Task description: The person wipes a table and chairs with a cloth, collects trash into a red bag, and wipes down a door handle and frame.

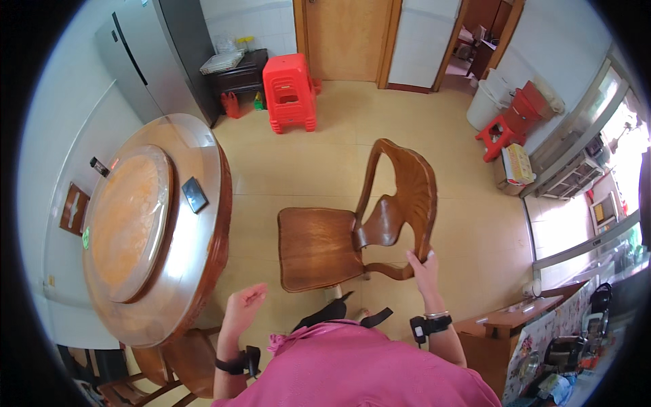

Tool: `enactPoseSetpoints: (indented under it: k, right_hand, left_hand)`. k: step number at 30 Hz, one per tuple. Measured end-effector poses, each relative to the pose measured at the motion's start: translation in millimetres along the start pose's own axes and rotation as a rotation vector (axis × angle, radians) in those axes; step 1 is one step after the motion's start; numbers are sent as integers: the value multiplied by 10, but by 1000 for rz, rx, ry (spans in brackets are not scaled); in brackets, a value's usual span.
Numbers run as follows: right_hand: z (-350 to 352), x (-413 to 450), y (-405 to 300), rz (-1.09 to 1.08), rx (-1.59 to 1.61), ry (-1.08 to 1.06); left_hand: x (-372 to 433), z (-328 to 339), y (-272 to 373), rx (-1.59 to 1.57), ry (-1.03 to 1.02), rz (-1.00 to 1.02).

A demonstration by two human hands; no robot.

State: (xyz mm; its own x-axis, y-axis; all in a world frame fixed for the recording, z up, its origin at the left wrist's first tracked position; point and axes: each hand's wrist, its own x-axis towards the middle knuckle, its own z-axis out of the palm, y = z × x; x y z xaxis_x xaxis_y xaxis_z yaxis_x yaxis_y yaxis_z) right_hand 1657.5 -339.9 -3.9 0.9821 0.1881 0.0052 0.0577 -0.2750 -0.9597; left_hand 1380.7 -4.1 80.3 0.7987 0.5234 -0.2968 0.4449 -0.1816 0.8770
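A brown wooden chair point(318, 246) stands upright on the tiled floor in front of me, its carved backrest point(413, 183) on the right and its seat towards the table. My right hand point(424, 269) grips the near side of that backrest. Beside the seat's near left corner, my left hand point(246, 305) is raised with nothing in it, its fingers curled loosely; it touches neither the chair nor the table. Both wrists carry black strapped devices.
A round wooden table point(201, 285) with a turntable point(135, 219) and a smartphone point(195, 195) stands left. Behind it is a fridge point(147, 56). Stacked red plastic stools point(290, 94) stand ahead. More wooden chairs point(190, 364) are at lower left, a wooden cabinet point(480, 351) at lower right.
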Motion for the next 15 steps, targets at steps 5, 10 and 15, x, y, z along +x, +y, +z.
enactPoseSetpoints:
  k: [5, 10, 15]
  right_hand:
    - [133, 112, 41, 120, 214, 95]
    - [141, 132, -30, 259, 317, 144]
    - [550, 359, -271, 308, 362, 27]
  left_hand:
    - [433, -104, -186, 27, 14, 18]
    - [613, -173, -347, -79, 42, -4]
    - [541, -185, -341, -129, 119, 16]
